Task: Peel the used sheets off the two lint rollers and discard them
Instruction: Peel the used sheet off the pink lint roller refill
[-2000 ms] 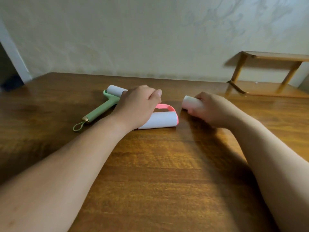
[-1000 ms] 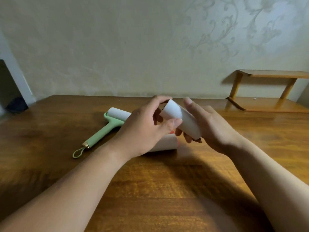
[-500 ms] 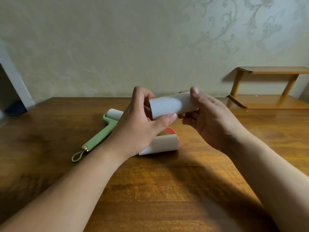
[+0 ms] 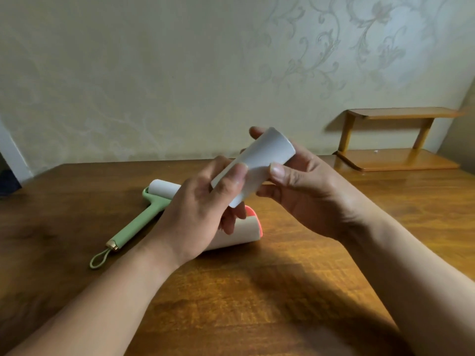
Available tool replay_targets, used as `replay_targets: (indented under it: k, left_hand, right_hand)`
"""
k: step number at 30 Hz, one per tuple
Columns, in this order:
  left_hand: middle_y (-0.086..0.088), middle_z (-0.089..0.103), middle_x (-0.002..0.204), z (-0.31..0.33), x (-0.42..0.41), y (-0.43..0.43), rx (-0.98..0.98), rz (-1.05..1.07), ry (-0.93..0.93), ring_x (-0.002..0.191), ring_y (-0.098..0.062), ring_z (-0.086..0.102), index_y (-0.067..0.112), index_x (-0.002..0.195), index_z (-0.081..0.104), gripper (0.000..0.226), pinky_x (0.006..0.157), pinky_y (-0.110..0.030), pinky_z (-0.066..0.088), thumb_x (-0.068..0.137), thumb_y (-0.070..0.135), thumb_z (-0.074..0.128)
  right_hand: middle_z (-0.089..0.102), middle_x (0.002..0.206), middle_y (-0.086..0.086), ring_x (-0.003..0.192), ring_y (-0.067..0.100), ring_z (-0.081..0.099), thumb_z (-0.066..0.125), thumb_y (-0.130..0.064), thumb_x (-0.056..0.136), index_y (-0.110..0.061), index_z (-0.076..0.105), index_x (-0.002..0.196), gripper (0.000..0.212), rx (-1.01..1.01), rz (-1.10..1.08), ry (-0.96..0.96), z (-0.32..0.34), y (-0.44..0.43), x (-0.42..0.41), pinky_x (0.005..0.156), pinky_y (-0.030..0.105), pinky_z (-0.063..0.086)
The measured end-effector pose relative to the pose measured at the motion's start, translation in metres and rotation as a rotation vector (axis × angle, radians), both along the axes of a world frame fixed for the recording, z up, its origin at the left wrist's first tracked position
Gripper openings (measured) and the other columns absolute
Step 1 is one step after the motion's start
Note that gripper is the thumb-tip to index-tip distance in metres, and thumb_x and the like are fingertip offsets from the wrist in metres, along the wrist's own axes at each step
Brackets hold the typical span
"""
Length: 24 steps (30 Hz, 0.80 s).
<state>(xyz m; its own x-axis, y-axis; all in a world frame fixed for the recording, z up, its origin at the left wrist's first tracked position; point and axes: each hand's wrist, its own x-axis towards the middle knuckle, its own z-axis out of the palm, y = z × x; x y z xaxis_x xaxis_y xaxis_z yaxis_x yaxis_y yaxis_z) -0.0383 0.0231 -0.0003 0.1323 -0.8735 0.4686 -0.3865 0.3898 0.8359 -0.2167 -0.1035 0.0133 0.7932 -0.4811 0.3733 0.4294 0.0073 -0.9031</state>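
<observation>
A loose white lint roll [image 4: 257,163] is held above the table, tilted with its far end up to the right. My left hand [image 4: 203,211] pinches its lower end between thumb and fingers. My right hand [image 4: 303,186] grips its upper part, thumb on the front. On the table behind my left hand lies a green-handled lint roller [image 4: 144,217] with a white roll at its head. A pink-framed lint roller [image 4: 244,232] with a white roll lies beneath my hands, partly hidden by my left hand.
The wooden table [image 4: 257,291] stretches toward me. A small two-level wooden shelf [image 4: 395,140] stands at the back right against the patterned wall. A dark doorway opening shows at the far left.
My right hand lifted the loose white roll from the table and my left hand came up to it. In the last half second the roll tilted from level to slanted, right end up.
</observation>
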Motion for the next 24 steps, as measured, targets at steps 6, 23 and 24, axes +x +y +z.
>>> replay_targets:
  k: [6,23,24]
  left_hand:
    - [-0.006,0.068,0.076,0.002,-0.004,0.002,-0.012,0.021,0.000,0.066,-0.027,0.067,0.033,0.091,0.066,0.060,0.059,-0.050,0.055,0.090,0.090,0.048]
    - [-0.013,0.060,0.062,-0.005,0.015,-0.011,0.040,0.212,0.372,0.048,-0.025,0.061,0.018,0.084,0.076,0.078,0.056,-0.038,0.051,0.094,0.089,0.045]
    - [-0.014,0.059,0.062,-0.004,0.016,-0.011,0.045,0.192,0.435,0.047,-0.024,0.059,0.019,0.082,0.079,0.076,0.054,-0.038,0.051,0.095,0.085,0.046]
  right_hand:
    - [0.070,0.118,0.006,0.114,0.025,0.066,0.069,-0.009,0.095,-0.020,0.064,0.145,0.051,-0.004,0.033,-0.011,0.002,0.002,0.000,0.099,0.039,0.054]
    - [0.072,0.110,0.020,0.097,0.024,0.077,0.068,-0.009,0.094,0.001,0.054,0.149,0.058,0.122,0.056,0.075,-0.006,0.001,0.002,0.082,0.034,0.065]
    - [0.074,0.107,0.017,0.097,0.023,0.077,0.069,-0.005,0.093,-0.003,0.057,0.147,0.056,0.109,0.062,0.060,-0.006,0.002,0.003,0.083,0.034,0.065]
